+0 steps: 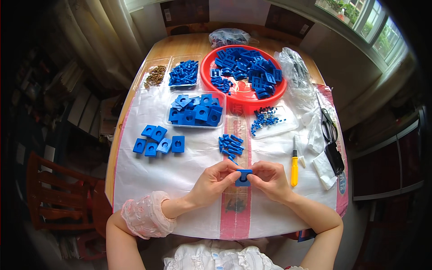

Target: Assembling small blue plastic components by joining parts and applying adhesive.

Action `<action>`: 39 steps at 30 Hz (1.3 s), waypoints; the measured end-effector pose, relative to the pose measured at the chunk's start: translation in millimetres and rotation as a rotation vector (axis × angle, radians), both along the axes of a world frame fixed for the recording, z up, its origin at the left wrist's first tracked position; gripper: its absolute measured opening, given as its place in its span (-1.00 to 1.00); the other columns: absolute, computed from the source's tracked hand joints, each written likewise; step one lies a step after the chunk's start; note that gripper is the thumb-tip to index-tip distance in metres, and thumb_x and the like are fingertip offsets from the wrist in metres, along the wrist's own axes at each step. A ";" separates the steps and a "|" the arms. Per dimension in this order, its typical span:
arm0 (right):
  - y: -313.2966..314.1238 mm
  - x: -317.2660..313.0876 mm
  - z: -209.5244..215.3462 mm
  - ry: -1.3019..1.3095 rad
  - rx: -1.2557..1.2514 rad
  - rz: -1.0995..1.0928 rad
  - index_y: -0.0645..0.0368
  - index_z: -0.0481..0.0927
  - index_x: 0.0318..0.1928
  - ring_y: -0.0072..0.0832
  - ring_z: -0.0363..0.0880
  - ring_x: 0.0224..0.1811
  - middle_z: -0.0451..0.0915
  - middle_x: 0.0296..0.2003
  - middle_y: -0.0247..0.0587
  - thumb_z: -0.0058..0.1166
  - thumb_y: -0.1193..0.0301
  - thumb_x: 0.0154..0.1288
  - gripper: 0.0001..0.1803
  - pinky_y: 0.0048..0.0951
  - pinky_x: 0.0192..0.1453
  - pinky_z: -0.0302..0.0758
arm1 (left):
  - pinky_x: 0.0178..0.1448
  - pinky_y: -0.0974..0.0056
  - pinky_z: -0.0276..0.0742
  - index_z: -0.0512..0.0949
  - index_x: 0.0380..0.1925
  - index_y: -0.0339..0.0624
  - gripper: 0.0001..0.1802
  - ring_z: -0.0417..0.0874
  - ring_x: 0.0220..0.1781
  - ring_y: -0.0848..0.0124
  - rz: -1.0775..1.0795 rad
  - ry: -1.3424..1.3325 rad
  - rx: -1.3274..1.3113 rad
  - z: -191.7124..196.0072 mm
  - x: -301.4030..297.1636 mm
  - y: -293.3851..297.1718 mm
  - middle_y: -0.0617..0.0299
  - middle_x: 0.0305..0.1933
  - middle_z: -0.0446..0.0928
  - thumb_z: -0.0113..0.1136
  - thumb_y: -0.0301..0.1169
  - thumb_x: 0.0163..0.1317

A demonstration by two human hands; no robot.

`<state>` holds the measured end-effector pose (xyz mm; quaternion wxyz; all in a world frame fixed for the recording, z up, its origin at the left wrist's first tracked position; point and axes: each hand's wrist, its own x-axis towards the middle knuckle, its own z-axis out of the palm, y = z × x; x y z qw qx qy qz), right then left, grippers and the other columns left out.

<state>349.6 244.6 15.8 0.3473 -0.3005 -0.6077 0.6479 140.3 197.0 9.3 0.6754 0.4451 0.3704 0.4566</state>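
Note:
A blue square plastic piece with a round opening [243,177] is pinched between both my hands, above the front middle of the table. My left hand [216,180] grips its left side with thumb and forefinger. On its right side, my right hand [271,180] holds it the same way. Just beyond my fingers lies a small pile of narrow blue plastic parts [231,145]. To the left, several loose blue square pieces [178,144] with round openings rest on the white cloth. Fingers cover part of the held piece's edges.
Behind stand a clear tub of blue squares [222,121], a red basin [252,101] of blue parts, and trays of blue bits [183,74] and brass-coloured screws [155,76]. At right lie tiny parts [265,118], a yellow screwdriver [294,170], black-handled scissors [330,130] and plastic bags [294,67].

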 end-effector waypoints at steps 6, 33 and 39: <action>0.6 -1.4 -1.5 0.052 -0.052 0.005 0.41 0.60 -0.16 -0.67 0.57 -0.25 0.64 -0.30 -0.29 0.15 0.62 0.30 -0.87 -0.59 -0.17 0.55 | 0.06 0.34 0.67 0.47 -0.07 -0.27 -0.83 0.62 -0.01 0.52 -0.023 -0.036 0.021 6.6 1.0 2.5 0.26 -0.08 0.57 0.02 -0.42 0.46; 2.2 1.1 0.9 -0.003 0.011 0.048 0.42 0.60 -0.13 -0.63 0.61 -0.21 0.66 -0.27 -0.25 0.12 0.64 0.28 -0.84 -0.57 -0.12 0.57 | 0.06 0.35 0.65 0.48 -0.06 -0.27 -0.84 0.60 -0.01 0.54 -0.024 -0.010 0.000 8.6 0.1 1.0 0.29 -0.09 0.55 0.03 -0.45 0.45; 2.2 0.5 3.3 0.013 0.014 0.064 0.44 0.58 -0.12 -0.61 0.62 -0.18 0.66 -0.27 -0.22 0.12 0.65 0.28 -0.83 -0.55 -0.09 0.59 | 0.03 0.37 0.65 0.50 -0.07 -0.25 -0.84 0.60 -0.04 0.58 -0.013 0.004 0.026 7.9 -0.2 0.8 0.32 -0.12 0.56 0.05 -0.43 0.45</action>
